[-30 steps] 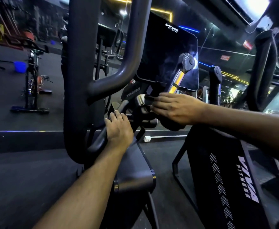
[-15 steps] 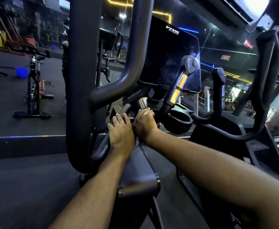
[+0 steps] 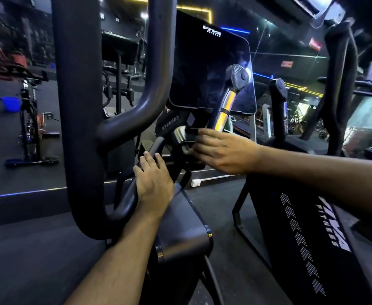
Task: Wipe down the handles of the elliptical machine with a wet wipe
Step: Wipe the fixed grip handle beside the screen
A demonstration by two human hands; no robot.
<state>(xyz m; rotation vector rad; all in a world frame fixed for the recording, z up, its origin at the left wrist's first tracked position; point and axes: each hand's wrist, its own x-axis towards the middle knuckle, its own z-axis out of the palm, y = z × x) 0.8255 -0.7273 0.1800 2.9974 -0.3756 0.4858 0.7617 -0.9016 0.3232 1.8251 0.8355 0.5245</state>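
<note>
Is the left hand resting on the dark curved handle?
Yes, the left hand lies on the curved handle, fingers over the bar.

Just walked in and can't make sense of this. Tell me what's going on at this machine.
A person is working at an elliptical machine in a dim gym. Their left hand rests on a low dark handlebar, fingers laid over it. Their right hand reaches to the base of the upright handle with metallic sensor strips, below the dark console screen. No wet wipe is visible in either hand; one may be hidden under the fingers.
</note>
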